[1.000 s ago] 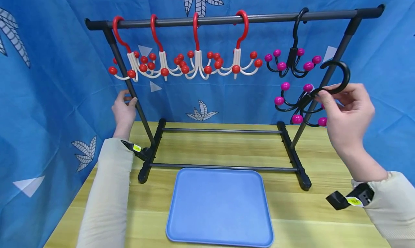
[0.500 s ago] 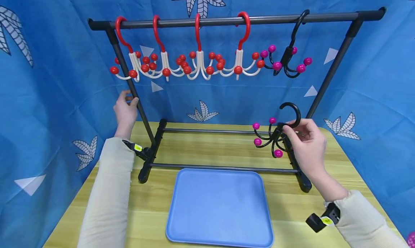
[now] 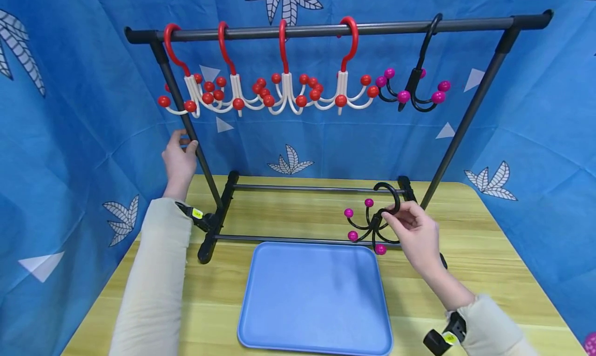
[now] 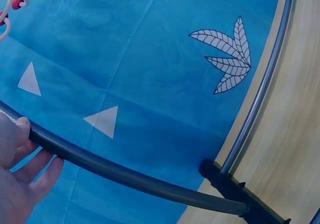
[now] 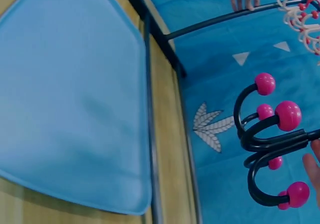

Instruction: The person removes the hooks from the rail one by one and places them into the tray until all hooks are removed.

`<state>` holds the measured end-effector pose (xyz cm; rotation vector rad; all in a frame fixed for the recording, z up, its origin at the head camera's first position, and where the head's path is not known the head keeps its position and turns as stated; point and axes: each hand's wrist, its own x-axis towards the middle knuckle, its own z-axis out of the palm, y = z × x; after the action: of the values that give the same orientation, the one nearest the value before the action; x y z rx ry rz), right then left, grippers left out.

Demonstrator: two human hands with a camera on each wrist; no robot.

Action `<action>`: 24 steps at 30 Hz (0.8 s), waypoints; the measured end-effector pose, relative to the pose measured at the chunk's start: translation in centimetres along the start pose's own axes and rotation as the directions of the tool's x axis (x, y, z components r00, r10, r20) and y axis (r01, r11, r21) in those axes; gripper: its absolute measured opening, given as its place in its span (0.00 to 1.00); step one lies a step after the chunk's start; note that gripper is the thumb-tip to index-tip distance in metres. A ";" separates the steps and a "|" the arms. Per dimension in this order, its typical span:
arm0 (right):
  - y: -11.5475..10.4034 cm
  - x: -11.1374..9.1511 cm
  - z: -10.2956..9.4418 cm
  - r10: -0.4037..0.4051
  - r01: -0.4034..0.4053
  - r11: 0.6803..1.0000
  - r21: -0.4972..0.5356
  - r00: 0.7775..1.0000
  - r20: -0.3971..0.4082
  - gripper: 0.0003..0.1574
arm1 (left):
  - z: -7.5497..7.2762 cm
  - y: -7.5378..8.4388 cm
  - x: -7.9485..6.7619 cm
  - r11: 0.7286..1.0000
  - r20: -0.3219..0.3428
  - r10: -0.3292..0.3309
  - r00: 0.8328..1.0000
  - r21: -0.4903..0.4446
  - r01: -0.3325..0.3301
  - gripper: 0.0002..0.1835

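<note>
1. Head view had four red-and-white hangers [image 3: 287,84] plus one black hanger with pink balls [image 3: 413,82] on the top bar [image 3: 386,29], so five hanging.
2. Hanger number six, the held black hanger [image 3: 375,222], was up in the air near the far right corner of the one blue tray [image 3: 312,294], four pink balls showing.
3. Right hand [image 3: 414,234] pinched it by the neck, thumb and fingers closed up.
4. Left hand [image 3: 179,159] gripped the rack's left post [image 3: 205,168] between thumb and fingers.
5. Tray sat on the table [image 3: 489,252].
</note>
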<state>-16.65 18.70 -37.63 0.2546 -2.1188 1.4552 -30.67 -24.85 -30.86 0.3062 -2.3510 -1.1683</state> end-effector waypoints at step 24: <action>4.9 -5.6 2.6 0.104 -0.060 0.965 -0.253 0.981 0.163 0.09 | 0.2 -0.3 0.0 1.000 -0.002 0.004 1.000 -0.003 -0.004 0.19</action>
<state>-15.07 17.40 -45.25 0.2072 -2.4541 1.2340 -30.77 -24.89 -31.21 0.3010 -2.3467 -1.1696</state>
